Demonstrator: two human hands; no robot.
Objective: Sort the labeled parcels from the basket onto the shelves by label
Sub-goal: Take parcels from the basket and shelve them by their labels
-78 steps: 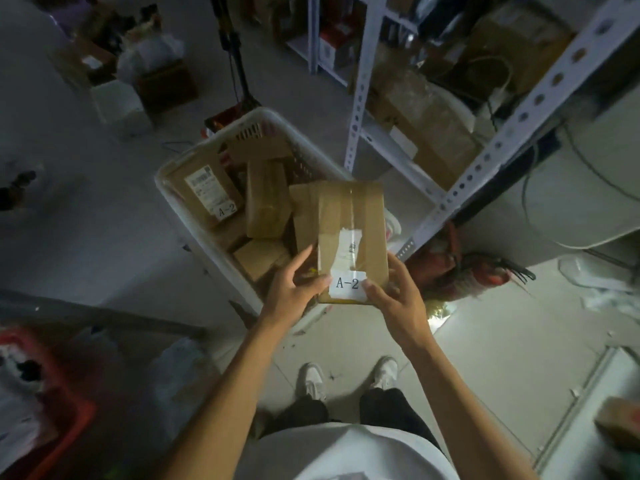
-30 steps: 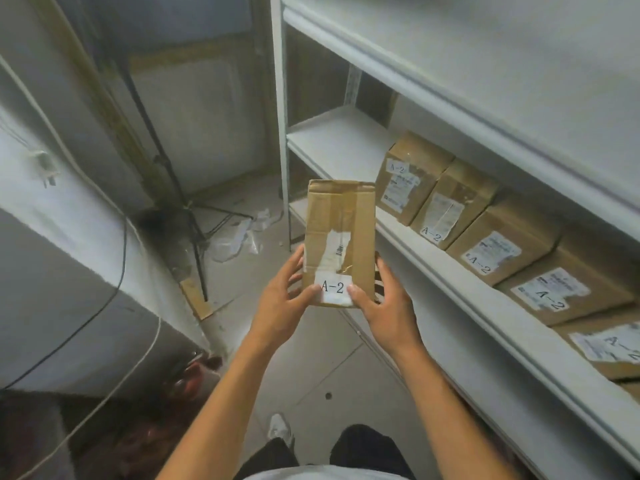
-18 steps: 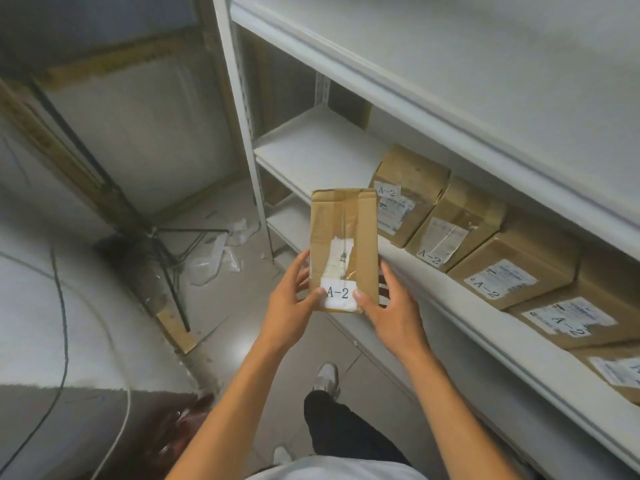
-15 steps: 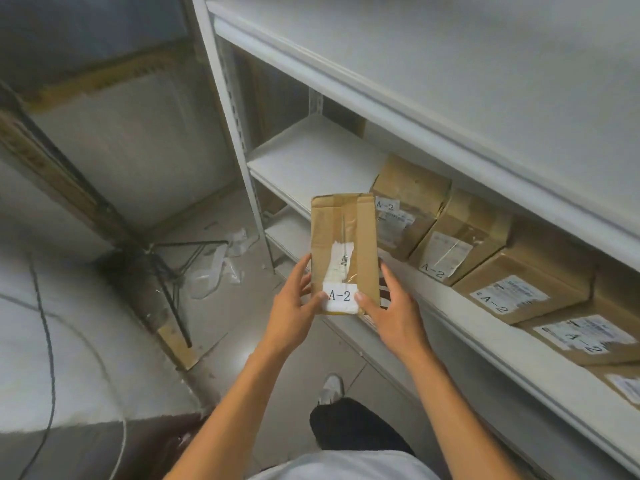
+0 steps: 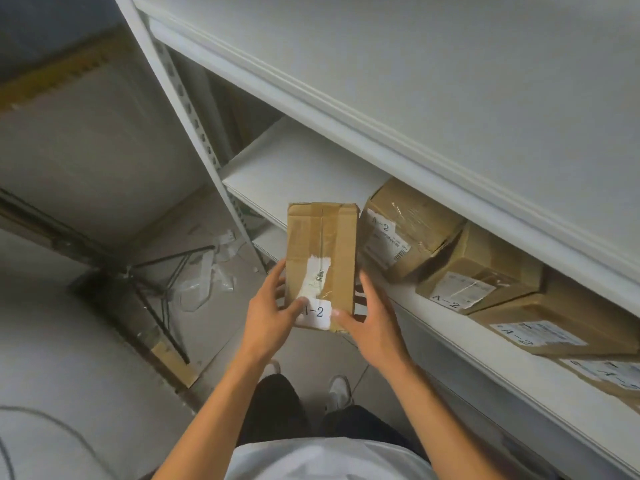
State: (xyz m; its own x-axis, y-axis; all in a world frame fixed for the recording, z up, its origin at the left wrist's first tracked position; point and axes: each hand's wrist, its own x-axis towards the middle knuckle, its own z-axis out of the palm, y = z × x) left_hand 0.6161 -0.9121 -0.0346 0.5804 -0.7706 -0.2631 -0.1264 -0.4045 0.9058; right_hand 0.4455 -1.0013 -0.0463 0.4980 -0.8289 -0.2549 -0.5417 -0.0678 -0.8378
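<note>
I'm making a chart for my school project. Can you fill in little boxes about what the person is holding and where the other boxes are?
held thing: parcel, brown cardboard, taped
its label: white sticker, reads "-2"; first letter hidden by a thumb
left hand: grips the parcel's lower left edge
right hand: grips its lower right edge
where the parcel is: in the air, in front of the shelf, not on it
on the shelf: row of boxes with A-2 labels
free spot: bare shelf left of the row
</note>
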